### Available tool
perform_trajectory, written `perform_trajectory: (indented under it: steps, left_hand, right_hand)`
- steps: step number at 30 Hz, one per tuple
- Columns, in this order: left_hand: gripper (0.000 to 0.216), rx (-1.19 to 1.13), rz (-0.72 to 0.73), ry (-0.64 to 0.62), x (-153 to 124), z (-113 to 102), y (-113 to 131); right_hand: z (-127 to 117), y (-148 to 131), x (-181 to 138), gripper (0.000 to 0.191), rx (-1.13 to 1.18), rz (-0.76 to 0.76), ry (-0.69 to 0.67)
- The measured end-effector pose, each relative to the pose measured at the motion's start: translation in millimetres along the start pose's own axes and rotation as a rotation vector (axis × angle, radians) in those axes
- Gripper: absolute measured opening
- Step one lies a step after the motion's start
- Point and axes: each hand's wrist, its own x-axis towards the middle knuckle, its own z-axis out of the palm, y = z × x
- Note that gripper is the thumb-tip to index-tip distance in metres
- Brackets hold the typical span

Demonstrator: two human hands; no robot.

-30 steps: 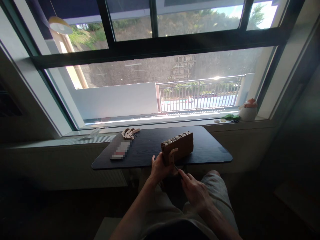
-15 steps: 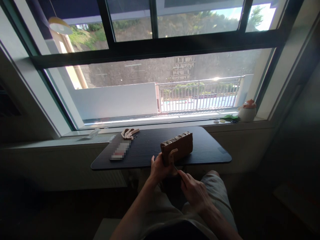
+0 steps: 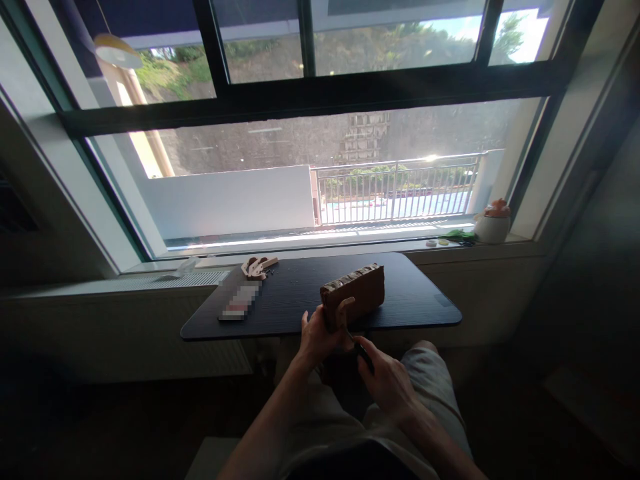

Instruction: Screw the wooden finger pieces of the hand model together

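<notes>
A brown box-shaped piece (image 3: 363, 293) with a pale patterned top edge is tilted over the front of the dark table (image 3: 420, 300). My left hand (image 3: 318, 337) is wrapped round its lower left end. Against the near side of the box stands a curved light-wood piece (image 3: 344, 312), close to my left fingers. My right hand (image 3: 387, 373) is closed on a screwdriver (image 3: 364, 357) with a dark handle. Its thin shaft points up and left towards the foot of the curved piece; whether the tip touches a screw is too small to see.
Several light-wood parts (image 3: 259, 267) with small dark bits lie at the table's back left. A phone-like flat object (image 3: 241, 303), its face blurred out, lies in front of them. On the windowsill at right stand a white pot (image 3: 494, 223) and green leaves (image 3: 459, 236).
My right hand has shifted its grip slightly, and more of the screwdriver's dark handle shows now. The box and my left hand stay in nearly the same place.
</notes>
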Motion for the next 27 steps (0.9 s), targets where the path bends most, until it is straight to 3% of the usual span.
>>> perform_trajectory:
  steps: [3, 6, 16, 20, 24, 27]
  left_hand:
    - [0.045, -0.011, -0.004, 0.01, 0.5, 0.5, 0.1]
    - [0.044, -0.008, -0.019, 0.011, 1.0, 1.0, 0.3]
    - [0.042, 0.002, 0.003, 0.014, -0.6, -0.5, 1.7]
    - [0.044, 0.015, -0.002, 0.003, -0.2, -0.8, 1.8]
    - [0.047, 0.015, 0.001, 0.006, -0.4, 0.5, 0.2]
    - [0.045, 0.014, -0.003, 0.016, -0.8, 1.9, -0.8]
  right_hand:
    - [-0.4, -3.4, -1.2, 0.042, -0.216, -0.109, 0.035]
    - [-0.5, -4.5, -1.9, 0.038, -0.272, -0.147, 0.046]
    - [2.2, 2.6, 5.1, 0.038, 0.34, 0.117, -0.032]
    - [0.1, 0.6, 4.2, 0.04, 0.115, 0.073, -0.009]
    - [-1.9, -3.1, 1.5, 0.04, -0.218, -0.091, 0.049]
    - [-0.6, -3.2, 0.5, 0.038, -0.254, -0.114, 0.044]
